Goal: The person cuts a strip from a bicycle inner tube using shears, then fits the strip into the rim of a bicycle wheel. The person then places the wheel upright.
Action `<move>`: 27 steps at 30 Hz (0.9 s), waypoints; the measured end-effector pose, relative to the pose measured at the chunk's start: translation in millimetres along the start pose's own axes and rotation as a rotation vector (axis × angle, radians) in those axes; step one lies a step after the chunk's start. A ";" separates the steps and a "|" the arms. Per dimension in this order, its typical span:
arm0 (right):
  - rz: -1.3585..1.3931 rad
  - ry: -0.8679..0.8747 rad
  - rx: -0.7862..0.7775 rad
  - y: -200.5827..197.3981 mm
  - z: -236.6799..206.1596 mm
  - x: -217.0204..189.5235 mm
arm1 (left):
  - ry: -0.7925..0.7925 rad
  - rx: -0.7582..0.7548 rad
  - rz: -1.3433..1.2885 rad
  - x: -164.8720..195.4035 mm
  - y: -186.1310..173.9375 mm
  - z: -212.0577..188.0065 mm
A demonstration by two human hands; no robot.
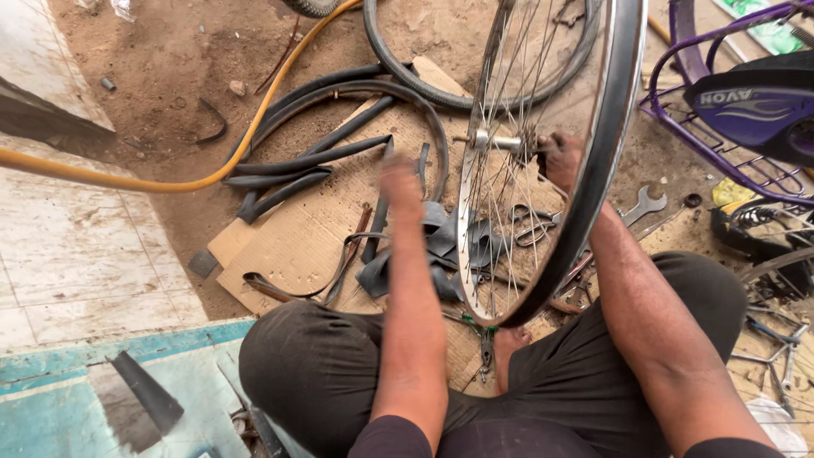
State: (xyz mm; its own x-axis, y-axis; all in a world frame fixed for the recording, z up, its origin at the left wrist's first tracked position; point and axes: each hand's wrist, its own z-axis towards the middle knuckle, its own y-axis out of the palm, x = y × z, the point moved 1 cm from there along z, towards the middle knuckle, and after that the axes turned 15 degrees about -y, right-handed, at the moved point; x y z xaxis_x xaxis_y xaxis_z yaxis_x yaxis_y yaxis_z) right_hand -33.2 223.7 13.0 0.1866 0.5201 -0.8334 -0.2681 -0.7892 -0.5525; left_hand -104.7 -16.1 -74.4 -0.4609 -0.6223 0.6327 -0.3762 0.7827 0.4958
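Observation:
A spoked bicycle wheel (593, 161) stands upright between my knees, its metal rim bare and its axle hub (496, 141) in the middle. My right hand (561, 159) is behind the spokes, gripping the right end of the axle. My left hand (400, 182) is blurred, out in the air left of the wheel, apart from the hub; whether it holds anything I cannot tell. Black inner tubes (322, 161) and rubber scraps lie on flattened cardboard (288, 246) under the hands.
A yellow hose (212, 174) crosses the dirt at left. A spanner (642, 206), scissors (530, 227) and pliers (486, 343) lie near the wheel. A purple bicycle frame with a dark saddle (750, 106) stands at right. Tiled floor is at left.

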 end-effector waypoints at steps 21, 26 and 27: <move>0.453 0.103 0.124 -0.7 -5.9 -7.0 | -0.009 0.037 0.050 -23.6 39.7 -27.0; -0.095 0.014 0.008 -3.5 -9.5 -11.2 | 0.013 0.150 -0.309 45.7 -25.4 -3.4; -0.104 -0.001 0.019 -4.3 -8.0 -10.6 | 0.030 0.141 -0.362 54.5 -34.9 -3.2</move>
State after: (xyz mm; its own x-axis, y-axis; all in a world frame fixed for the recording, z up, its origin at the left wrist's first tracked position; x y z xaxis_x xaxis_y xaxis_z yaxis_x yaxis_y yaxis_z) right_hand -26.4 218.9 24.3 0.2139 0.5995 -0.7713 -0.2649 -0.7244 -0.6365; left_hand -114.1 -77.3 -55.3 -0.2551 -0.8558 0.4501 -0.6176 0.5023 0.6052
